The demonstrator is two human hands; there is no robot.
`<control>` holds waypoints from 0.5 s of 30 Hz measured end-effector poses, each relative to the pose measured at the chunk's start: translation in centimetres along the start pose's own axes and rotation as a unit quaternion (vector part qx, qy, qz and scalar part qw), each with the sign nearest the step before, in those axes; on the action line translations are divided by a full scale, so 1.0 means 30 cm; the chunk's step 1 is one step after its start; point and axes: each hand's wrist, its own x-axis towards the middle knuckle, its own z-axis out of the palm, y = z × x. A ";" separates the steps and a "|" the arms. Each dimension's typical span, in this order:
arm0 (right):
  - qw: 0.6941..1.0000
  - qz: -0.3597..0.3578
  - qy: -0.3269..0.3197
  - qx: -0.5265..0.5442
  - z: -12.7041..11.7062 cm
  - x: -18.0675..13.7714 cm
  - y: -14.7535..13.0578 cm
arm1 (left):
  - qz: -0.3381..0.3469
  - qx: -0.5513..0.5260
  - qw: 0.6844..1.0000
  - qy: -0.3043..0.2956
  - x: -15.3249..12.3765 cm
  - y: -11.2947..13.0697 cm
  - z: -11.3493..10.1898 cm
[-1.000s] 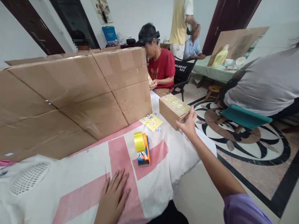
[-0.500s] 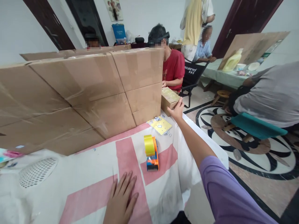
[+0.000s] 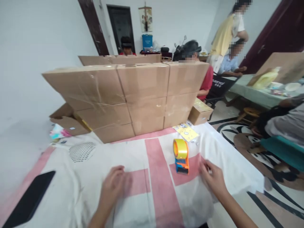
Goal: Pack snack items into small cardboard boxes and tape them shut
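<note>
Fingers (image 3: 204,169) near 1 tape dispenser (image 3: 181,153)

The tape (image 3: 181,149) is yellow, its dispenser (image 3: 182,165) orange and blue (black-tipped); the white cloth (image 3: 128,155) is banded pink.

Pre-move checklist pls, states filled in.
1. Tape dispenser on the cloth between the hands, nearer the right: ok.
2. Yellow tape roll mounted on it: ok. Free end located: cannot tell, too small.
3. Right hand apart from dispenser and small cardboard carton: ok.
4. Left hand holding nothing: cannot tell, blurred; no object shows.
5. Carton resting by the right end of the cardboard wall: ok.
6. Tablecloth smooth: not ok, creased on the left.
</note>
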 end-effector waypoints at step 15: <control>0.992 -0.090 0.019 -0.086 0.070 -0.227 -0.075 | -0.169 0.267 0.946 0.068 1.024 -0.362 -0.755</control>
